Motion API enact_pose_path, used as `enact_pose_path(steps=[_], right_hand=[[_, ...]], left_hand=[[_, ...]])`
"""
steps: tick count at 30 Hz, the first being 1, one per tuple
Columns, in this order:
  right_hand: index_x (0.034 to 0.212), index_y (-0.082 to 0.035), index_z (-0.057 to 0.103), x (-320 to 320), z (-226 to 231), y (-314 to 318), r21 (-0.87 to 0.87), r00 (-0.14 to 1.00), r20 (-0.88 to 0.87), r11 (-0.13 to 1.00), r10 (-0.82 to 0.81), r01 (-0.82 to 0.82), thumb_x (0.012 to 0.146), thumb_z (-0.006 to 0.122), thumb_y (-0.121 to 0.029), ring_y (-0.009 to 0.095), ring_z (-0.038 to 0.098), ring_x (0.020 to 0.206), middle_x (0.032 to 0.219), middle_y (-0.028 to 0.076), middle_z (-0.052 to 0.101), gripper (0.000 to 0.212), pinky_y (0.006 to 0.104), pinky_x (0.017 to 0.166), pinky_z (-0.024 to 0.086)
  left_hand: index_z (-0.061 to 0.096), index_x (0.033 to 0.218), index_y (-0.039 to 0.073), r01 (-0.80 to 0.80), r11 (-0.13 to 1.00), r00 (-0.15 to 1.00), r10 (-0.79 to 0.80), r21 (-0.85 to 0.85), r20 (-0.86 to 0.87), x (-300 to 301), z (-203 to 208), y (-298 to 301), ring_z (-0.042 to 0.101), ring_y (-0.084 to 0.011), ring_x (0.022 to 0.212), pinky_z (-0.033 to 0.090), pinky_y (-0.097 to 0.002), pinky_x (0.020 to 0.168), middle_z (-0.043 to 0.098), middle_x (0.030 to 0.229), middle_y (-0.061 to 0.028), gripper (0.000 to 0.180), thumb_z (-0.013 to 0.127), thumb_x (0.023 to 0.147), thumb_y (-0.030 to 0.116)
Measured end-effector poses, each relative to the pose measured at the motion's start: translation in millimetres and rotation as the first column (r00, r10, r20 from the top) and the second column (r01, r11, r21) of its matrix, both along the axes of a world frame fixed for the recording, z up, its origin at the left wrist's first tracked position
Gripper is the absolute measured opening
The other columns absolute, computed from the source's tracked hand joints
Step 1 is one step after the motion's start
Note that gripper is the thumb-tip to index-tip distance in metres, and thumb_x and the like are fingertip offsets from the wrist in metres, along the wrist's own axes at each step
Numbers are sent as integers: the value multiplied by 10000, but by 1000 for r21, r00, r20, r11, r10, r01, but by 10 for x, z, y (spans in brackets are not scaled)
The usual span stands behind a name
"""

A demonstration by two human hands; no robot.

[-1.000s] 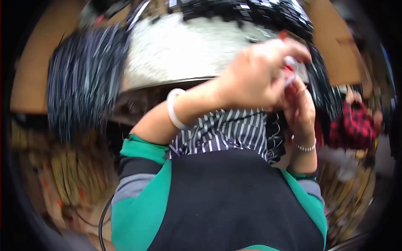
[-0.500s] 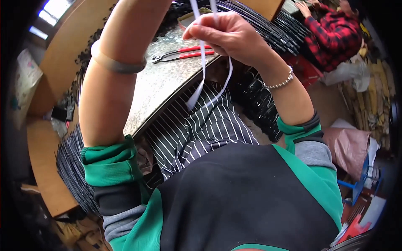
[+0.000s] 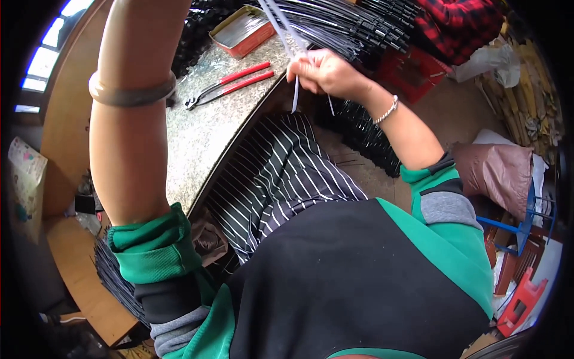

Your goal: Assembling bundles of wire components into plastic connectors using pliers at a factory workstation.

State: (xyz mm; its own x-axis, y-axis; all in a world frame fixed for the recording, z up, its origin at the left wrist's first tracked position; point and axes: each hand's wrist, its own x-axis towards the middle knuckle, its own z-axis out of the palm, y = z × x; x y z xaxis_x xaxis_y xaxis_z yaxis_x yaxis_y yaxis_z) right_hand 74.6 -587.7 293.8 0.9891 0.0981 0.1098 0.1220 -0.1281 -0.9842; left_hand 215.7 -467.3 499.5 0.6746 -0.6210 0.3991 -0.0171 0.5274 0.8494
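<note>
White, ribbon-like strips (image 3: 296, 99) run through the closed fingers of my right hand (image 3: 327, 73). They stretch upward past the top edge of the picture, and short loose ends hang below my fist. My left forearm (image 3: 128, 155) rises on the left and leaves the picture at the top, so my left hand is out of sight. On the speckled worktop (image 3: 190, 139) between my arms lie red-handled pincers (image 3: 230, 84). Beyond them stands an open, shallow red tin (image 3: 246, 48), whose contents I cannot make out.
Bundles of thin black rods (image 3: 353, 27) cover the far side. More black pieces (image 3: 365, 134) are stacked below my right hand. A person in a red and black checked sleeve (image 3: 460, 27) is at the upper right. A brown bag (image 3: 493, 173) and blue metal frame (image 3: 526, 224) stand right.
My right hand has come down relative to the worktop, and shorter strip ends hang from it. My left forearm has shifted left. The view has turned, bringing the red tin into fuller sight.
</note>
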Motion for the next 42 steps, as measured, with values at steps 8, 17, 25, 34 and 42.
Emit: enact_pose_path(steps=[8, 17, 25, 34, 42], right_hand=[[1304, -22, 389, -940, -818, 260, -220, 617, -693, 704, 374, -675, 782, 457, -646, 274, 588, 931, 1066, 174, 596, 817, 357, 785, 478], [1072, -19, 564, -449, 372, 163, 360, 817, 486, 923, -311, 138, 948, 366, -362, 210, 541, 938, 1009, 99, 583, 415, 336, 855, 414], [719, -35, 620, 723, 709, -1176, -800, 812, 573, 290, 109, 525, 796, 500, -235, 335, 580, 713, 674, 173, 593, 246, 430, 639, 449], [1115, 31, 551, 1456, -1, -1938, -666, 937, 68, 684, -343, 299, 950, 337, -348, 321, 573, 1001, 1070, 213, 592, 465, 364, 892, 421], [774, 105, 588, 1374, 113, -1844, -861, 875, -178, 502, -450, 84, 936, 301, -468, 340, 569, 604, 649, 256, 572, 661, 419, 637, 447]], left_hand=[[512, 736, 99, -195, 976, 899, 217, -95, 380, -785, -227, -50, 300, -22, 424, 204, -185, 367, 376, 541, 54, 226, 411, 922, 178], [514, 926, 18, -11, 985, 935, 72, -174, 348, -1211, -1309, -18, 461, -96, 517, 424, -230, 530, 522, 677, -60, 239, 366, 962, 202], [242, 1272, -102, -419, 687, 864, 502, 593, 30, -341, -2150, -923, 398, -357, 1181, 314, -384, 1008, 385, 1256, -284, 550, 465, 808, 91], [-112, 1348, -75, -506, 336, 732, 654, 794, 191, -89, -2267, -1636, 261, -469, 1226, 185, -478, 1054, 228, 1283, -390, 915, 549, 819, 272], [67, 1311, -156, -339, 300, 815, 567, 892, 120, 57, -2066, -1548, 395, -422, 1166, 342, -424, 984, 349, 1256, -346, 966, 591, 781, 458]])
